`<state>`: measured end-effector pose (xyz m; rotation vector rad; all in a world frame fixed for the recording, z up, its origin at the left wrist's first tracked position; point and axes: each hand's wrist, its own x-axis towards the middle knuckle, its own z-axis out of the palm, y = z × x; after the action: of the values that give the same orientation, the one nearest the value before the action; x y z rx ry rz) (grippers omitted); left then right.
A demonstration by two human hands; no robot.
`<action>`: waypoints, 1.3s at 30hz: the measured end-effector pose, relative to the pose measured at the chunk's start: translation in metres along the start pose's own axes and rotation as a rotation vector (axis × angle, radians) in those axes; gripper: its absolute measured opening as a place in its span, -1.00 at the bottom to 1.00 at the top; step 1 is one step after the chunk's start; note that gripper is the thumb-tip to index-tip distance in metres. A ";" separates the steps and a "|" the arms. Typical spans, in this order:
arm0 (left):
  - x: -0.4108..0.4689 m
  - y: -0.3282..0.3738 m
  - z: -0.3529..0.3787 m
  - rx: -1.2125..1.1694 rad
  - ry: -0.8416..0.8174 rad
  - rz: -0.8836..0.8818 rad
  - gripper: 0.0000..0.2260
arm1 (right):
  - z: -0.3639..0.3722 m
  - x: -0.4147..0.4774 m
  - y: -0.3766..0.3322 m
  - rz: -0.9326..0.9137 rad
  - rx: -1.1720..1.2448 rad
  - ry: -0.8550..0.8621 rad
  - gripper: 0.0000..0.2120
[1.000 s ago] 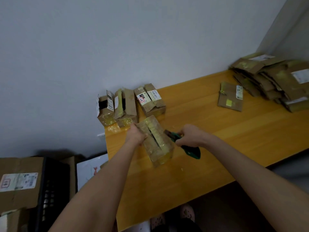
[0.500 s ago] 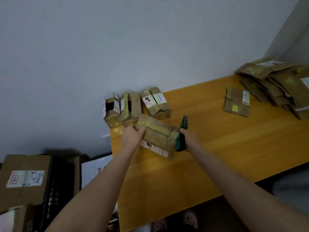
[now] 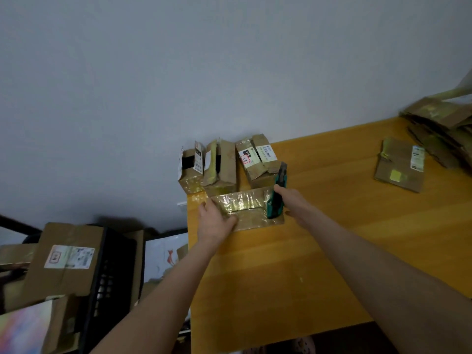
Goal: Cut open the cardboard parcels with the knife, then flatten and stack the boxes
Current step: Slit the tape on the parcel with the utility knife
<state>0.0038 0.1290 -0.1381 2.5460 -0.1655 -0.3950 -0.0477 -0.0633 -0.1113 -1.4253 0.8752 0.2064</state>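
A taped cardboard parcel [image 3: 249,208] lies lengthwise across the far left part of the wooden table [image 3: 319,251]. My left hand [image 3: 214,221] holds its left end, thumb on the top face. My right hand [image 3: 293,203] grips a green utility knife [image 3: 277,198] that stands upright against the parcel's right end. Behind it, three opened parcels [image 3: 222,166] stand against the wall. One flattened box [image 3: 401,166] lies to the right, and a stack of flattened boxes [image 3: 441,129] sits at the far right.
Left of the table, on the floor, a large cardboard box with a label [image 3: 63,261] leans on a black crate [image 3: 112,277]. The grey wall [image 3: 204,72] runs right behind the parcels. The table's left edge is just beside my left hand.
The parcel has been turned and laid flat lengthwise on the table. My right hand moved the knife up to the parcel's right end. The camera has swung left.
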 end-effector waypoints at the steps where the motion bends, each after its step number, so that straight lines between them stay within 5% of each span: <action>1: 0.000 0.006 0.000 0.128 0.051 0.106 -0.16 | -0.004 0.003 0.002 -0.007 0.020 0.016 -0.53; 4: 0.004 0.032 0.009 0.495 -0.001 0.404 0.05 | -0.016 0.008 0.005 -0.018 0.049 0.050 -0.52; 7: 0.012 0.049 0.029 0.747 -0.184 0.453 0.06 | -0.030 0.010 0.013 -0.051 0.009 0.098 -0.69; 9: 0.018 0.056 0.035 0.823 -0.145 0.461 0.00 | -0.041 0.006 0.021 -0.108 -0.083 0.114 -0.79; 14: 0.034 0.059 0.029 0.820 -0.160 0.499 0.02 | -0.066 -0.001 0.048 -0.243 -0.405 0.084 -0.87; 17: 0.041 0.053 0.026 0.791 -0.270 0.502 0.05 | -0.070 -0.005 0.059 -0.269 -0.497 0.049 -0.66; 20: 0.044 0.060 0.023 0.766 -0.315 0.498 0.05 | -0.070 -0.007 0.061 -0.268 -0.518 0.042 -0.53; 39: 0.042 0.064 0.023 0.743 -0.293 0.472 0.00 | -0.082 -0.011 0.058 -0.321 -0.446 -0.150 -0.46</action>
<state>0.0343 0.0551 -0.1327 2.9949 -1.1916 -0.5928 -0.1233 -0.1231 -0.1405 -1.9158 0.4810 0.2716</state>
